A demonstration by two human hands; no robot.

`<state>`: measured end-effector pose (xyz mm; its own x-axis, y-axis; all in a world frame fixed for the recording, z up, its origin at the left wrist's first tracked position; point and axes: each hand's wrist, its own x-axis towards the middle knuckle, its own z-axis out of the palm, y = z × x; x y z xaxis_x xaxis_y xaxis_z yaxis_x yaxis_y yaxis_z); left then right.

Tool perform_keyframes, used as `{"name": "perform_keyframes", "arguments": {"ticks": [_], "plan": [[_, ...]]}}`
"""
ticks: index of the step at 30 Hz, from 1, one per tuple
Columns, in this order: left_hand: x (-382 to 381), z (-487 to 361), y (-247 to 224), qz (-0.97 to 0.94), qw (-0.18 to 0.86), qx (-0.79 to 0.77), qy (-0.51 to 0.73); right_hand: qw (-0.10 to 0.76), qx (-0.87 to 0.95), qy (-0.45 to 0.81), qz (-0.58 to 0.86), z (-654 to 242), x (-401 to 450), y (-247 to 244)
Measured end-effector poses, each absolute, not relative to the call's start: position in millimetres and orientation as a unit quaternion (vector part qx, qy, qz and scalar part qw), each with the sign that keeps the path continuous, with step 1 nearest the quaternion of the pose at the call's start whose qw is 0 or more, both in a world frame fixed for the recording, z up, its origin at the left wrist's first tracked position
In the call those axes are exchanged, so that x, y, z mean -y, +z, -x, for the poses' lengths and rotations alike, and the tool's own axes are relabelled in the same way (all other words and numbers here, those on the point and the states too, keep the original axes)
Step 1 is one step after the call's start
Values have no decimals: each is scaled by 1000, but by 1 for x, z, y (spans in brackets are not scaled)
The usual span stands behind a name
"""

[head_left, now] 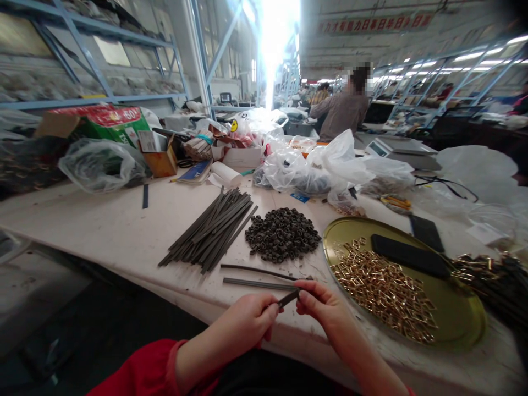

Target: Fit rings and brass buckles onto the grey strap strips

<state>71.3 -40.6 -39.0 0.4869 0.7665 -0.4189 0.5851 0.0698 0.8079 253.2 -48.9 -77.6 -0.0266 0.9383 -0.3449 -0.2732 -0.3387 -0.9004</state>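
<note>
Between my hands, near the table's front edge, is a short dark strip. My left hand pinches its lower left end, and the fingers of my right hand close on its upper right end. Just beyond lie a flat grey strip and a thin dark strip, their right ends close to my right fingers. A pile of long dark strips lies behind to the left. Beside it is a heap of small dark loops. Gold metal buckles fill part of a round tray at the right.
A black oblong object rests on the tray. Plastic bags, a cardboard box and a blue booklet line the table's back. Dark material lies at the far right. A person is in the background.
</note>
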Motion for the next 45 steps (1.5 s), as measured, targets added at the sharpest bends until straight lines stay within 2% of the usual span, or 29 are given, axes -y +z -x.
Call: {"name": "perform_keyframes", "arguments": {"ticks": [4, 8, 15, 19, 26, 28, 30, 31, 33, 35, 38, 45], "plan": [[35, -80, -38, -771, 406, -478, 106, 453, 400, 607, 516, -249, 54, -76], [34, -85, -37, -803, 367, -466, 59, 431, 428, 607, 512, -251, 58, -80], [35, -89, -39, -782, 460, -416, 67, 407, 423, 638, 499, -257, 56, -85], [32, -84, -38, -763, 464, -449, 27, 445, 342, 656, 505, -269, 50, -82], [30, -86, -55, -743, 509, -429, 75, 457, 339, 681, 461, -248, 59, -94], [29, -83, -57, -713, 531, -452, 79, 440, 422, 616, 499, -266, 57, -95], [27, -80, -58, -673, 565, -465, 109, 398, 531, 456, 593, -300, 48, -93], [26, -80, -58, -652, 586, -465, 123, 356, 573, 341, 655, -318, 42, -91], [24, -84, -61, -611, 624, -468, 135, 215, 631, 140, 732, -350, 30, -89], [24, -90, -65, -579, 645, -479, 137, 177, 637, 104, 743, -370, 19, -91], [28, -96, -66, -546, 656, -498, 156, 176, 639, 110, 740, -378, 12, -97], [43, -95, -41, -565, 638, -499, 158, 299, 610, 180, 712, -359, 26, -78]]}}
